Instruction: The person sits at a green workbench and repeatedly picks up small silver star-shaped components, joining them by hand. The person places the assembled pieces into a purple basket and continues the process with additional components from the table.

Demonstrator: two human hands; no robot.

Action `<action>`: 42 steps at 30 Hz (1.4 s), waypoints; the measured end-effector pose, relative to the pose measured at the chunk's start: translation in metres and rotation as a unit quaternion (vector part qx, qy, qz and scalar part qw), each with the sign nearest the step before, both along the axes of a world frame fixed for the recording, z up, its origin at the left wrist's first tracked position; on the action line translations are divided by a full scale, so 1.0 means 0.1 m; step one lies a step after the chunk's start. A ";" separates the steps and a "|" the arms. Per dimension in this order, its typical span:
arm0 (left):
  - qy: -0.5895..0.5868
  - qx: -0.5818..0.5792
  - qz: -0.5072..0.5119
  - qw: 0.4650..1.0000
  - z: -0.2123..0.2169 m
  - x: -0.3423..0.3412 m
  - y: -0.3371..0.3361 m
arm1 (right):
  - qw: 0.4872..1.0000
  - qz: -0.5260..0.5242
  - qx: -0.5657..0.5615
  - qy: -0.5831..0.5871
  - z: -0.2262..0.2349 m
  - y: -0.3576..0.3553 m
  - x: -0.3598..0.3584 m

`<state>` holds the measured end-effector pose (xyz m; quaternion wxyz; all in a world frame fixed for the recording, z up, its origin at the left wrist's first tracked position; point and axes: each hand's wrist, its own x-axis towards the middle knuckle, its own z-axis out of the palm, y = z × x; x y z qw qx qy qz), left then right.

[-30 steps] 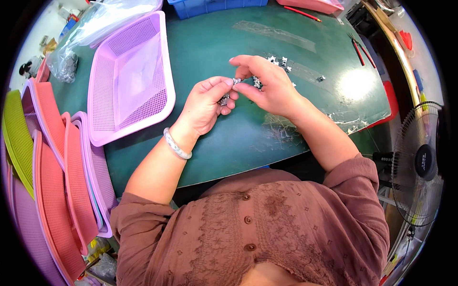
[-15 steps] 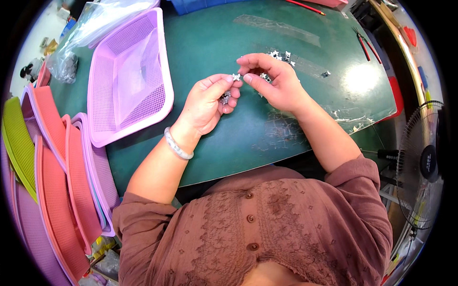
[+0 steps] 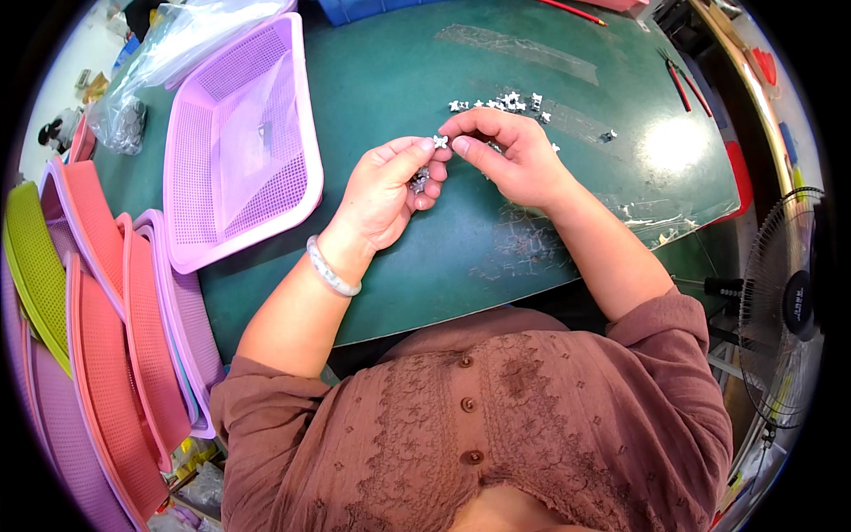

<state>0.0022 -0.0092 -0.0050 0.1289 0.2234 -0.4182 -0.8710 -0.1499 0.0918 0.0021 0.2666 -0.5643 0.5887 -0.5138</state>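
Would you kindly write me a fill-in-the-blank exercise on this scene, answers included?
The grip holding small silvery parts is the person's ____ one.
The tabletop is coloured ____.
Red-handled pliers lie toward the person's ____ side.
Down the brown shirt run round ____.

Missing words: left; green; right; buttons.

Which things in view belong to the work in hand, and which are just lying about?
In the work:
- white part, held by the left hand, right hand close by
- grey parts in the left hand
- loose parts on the table

Apparently lying about:
- lilac basket
- stacked baskets
- pliers
- fan
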 end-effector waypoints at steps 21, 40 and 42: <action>-0.009 0.000 0.001 1.000 -0.01 -0.01 0.00 | 0.997 0.010 0.000 -0.080 -0.03 -0.01 0.02; 0.004 -0.019 -0.002 1.000 -0.03 0.00 0.00 | 1.000 0.003 -0.018 -0.006 0.02 0.01 0.02; 0.006 -0.018 -0.002 1.000 -0.03 0.00 0.00 | 1.000 0.004 -0.018 -0.013 0.03 0.01 0.02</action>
